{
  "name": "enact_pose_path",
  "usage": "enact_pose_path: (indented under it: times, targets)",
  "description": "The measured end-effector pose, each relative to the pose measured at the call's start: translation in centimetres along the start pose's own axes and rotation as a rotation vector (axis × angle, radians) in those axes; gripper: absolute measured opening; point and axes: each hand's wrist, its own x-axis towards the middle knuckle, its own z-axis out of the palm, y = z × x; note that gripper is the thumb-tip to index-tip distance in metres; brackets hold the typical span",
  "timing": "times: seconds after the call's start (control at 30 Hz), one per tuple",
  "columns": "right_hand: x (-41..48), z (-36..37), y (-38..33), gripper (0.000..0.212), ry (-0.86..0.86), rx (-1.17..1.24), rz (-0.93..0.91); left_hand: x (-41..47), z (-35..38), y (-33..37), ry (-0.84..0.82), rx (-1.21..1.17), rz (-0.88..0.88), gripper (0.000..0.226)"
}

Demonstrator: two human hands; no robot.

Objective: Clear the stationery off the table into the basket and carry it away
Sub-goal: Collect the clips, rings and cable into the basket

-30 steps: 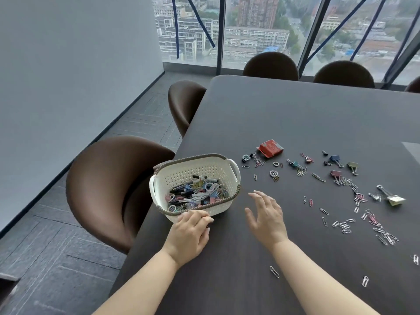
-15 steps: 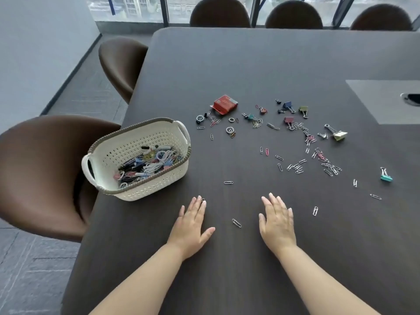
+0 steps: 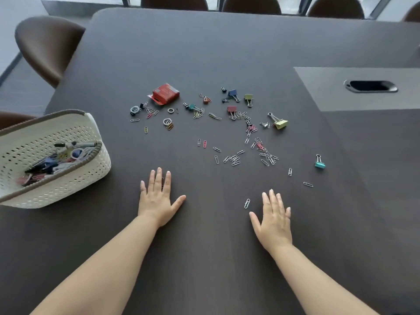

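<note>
Stationery [image 3: 234,159] lies loose across the middle of the table [image 3: 204,53], well apart from every edge: mostly silver and coloured paper clips, several binder clips and a few small rings. A red box [image 3: 166,93] sits at the far left of the scatter. A yellow clip [image 3: 280,123] and a teal clip [image 3: 320,164] lie toward the right side.

The basket [image 3: 68,178], white and perforated with a grey rim, stands at the left edge and is partly cut off by the frame. It already holds pens and clips.

The left hand [image 3: 156,198] lies flat, palm down, fingers straight and slightly spread, between the basket and the scatter. The right hand [image 3: 275,221] lies flat likewise, gripping nothing, with one paper clip [image 3: 247,203] just beside its index finger.

Bare surface runs along the near edge around both forearms and across the far half. A grey panel [image 3: 341,96] with a slot [image 3: 370,85] occupies the right side. Brown chairs [image 3: 45,46] stand at the far left corner and along the far edge.
</note>
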Motion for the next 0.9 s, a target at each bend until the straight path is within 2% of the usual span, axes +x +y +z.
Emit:
enact_pose_path:
  times: [0.13,0.27,0.4,0.47,0.63,0.77,0.9]
  targets:
    - [1.5,-0.4,1.7,0.067,-0.055,0.009,-0.043,0.8,-0.3,4.1,0.027,-0.07,0.02,0.075]
    - [3.0,-1.1,4.5,0.067,-0.031,0.037,-0.06,1.1,-0.2,10.4,0.031,-0.107,0.093,0.072]
    - [4.6,-2.0,8.4,0.071,0.067,0.032,0.078,1.6,-0.1,16.0,0.019,-0.124,0.184,0.071]
    - [5.5,-2.5,10.1,0.076,0.049,0.012,0.2,2.1,-0.1,18.0,0.015,-0.101,0.218,0.075]
    - [7.9,-3.1,11.8,0.093,0.004,0.055,0.337,3.1,-0.4,20.4,-0.007,-0.065,0.322,0.109]
    - [10.9,-4.0,12.9,0.105,0.016,0.081,0.37,3.4,-0.7,20.7,-0.054,0.077,0.455,0.114]
    - [14.0,-4.6,12.9,0.099,0.0,0.042,0.251,5.1,-1.1,21.1,-0.032,0.095,0.404,0.1]
